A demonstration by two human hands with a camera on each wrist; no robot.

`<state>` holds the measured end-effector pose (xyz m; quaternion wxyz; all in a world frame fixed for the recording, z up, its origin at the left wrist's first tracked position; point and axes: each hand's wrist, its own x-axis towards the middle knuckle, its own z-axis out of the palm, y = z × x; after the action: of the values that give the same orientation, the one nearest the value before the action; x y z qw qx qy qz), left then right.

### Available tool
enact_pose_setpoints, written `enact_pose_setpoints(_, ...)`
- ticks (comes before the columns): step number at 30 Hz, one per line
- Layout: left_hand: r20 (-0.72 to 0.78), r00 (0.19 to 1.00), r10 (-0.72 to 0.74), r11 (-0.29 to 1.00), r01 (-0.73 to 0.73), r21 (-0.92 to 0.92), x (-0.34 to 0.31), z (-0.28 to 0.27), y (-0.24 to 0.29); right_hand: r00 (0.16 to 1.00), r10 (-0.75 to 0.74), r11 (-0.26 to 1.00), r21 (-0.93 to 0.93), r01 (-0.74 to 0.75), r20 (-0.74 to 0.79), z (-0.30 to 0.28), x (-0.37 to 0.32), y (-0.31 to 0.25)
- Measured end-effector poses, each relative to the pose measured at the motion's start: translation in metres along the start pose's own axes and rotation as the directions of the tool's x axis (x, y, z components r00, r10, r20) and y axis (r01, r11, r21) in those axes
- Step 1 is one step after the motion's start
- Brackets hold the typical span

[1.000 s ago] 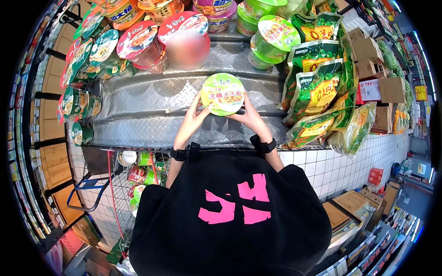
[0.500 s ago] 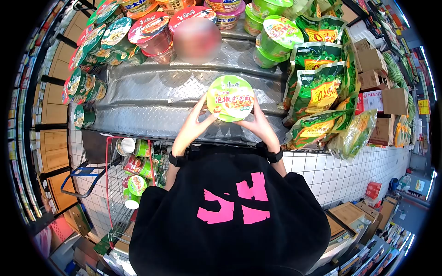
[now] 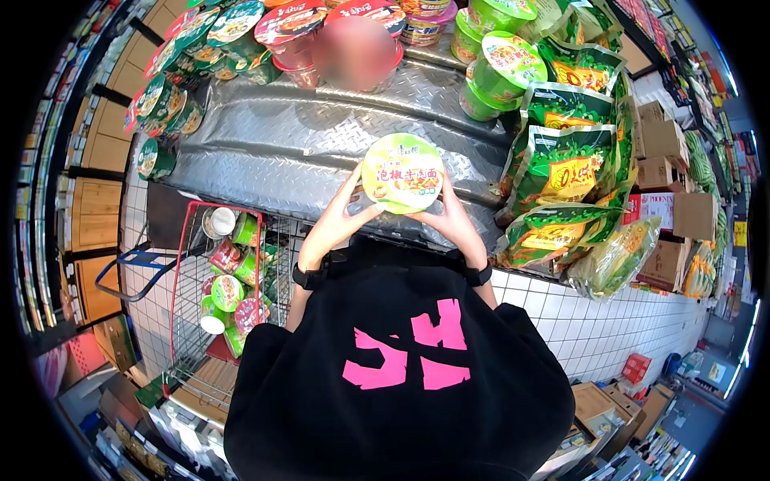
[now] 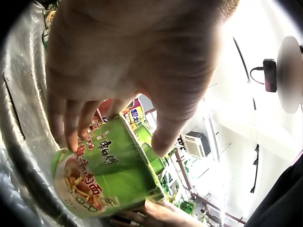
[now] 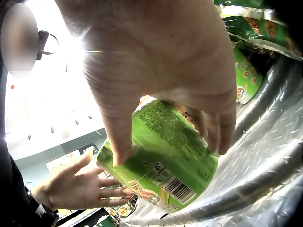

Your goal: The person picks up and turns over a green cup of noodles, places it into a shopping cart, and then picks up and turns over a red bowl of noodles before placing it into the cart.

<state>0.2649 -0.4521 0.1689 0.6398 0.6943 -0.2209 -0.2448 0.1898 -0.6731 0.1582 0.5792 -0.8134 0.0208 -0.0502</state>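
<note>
In the head view, a green instant noodle cup [image 3: 403,172] with a printed lid is held between both hands, in front of the person's chest and above the metal shelf. My left hand [image 3: 341,216] grips its left side, thumb toward the near edge. From the other side, my right hand [image 3: 453,220] holds it the same way. The left wrist view shows the fingers and thumb of the left hand [image 4: 128,61] around the cup [image 4: 113,172]. A barcode faces the right wrist camera on the cup [image 5: 165,156], under the right hand [image 5: 161,61].
Red noodle tubs [image 3: 290,36] and dark green ones [image 3: 235,28] line the shelf's [image 3: 257,132] back and left. Green noodle cups [image 3: 507,64] are stacked near green snack bags [image 3: 561,164] at the right. A shopping cart [image 3: 186,280] with several cups stands at left.
The cup has come slightly closer to the body, still in both hands. The head view has turned, shifting the shelf goods rightward and showing more of the cart.
</note>
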Motion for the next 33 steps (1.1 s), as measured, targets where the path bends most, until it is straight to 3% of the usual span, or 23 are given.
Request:
enact_pose_setpoints(6, -0.021, 0.999, 0.033, 0.999, -0.032, 0.027, -0.013, 0.012, 0.0, 0.998, 0.03, 0.997, 0.072, -0.034, 0.051, -0.003, -0.01, 0.003)
enact_pose_setpoints(9, -0.038, 0.999, 0.034, 0.999, -0.032, 0.033, -0.019, 0.02, -0.002, 0.999, 0.019, 1.0, 0.005, -0.019, 0.046, -0.007, -0.018, 0.002)
enact_pose_setpoints(19, -0.095, 0.995, 0.0, 0.998, 0.007, 0.07, -0.04, 0.049, -0.006, 0.993, 0.02, 0.999, 0.042, -0.025, 0.116, -0.022, -0.043, 0.01)
enact_pose_setpoints(33, -0.142, 0.989, -0.048, 0.999, 0.046, -0.02, -0.064, 0.095, 0.0, 0.975, 0.054, 0.996, 0.057, -0.067, 0.214, -0.049, -0.069, 0.014)
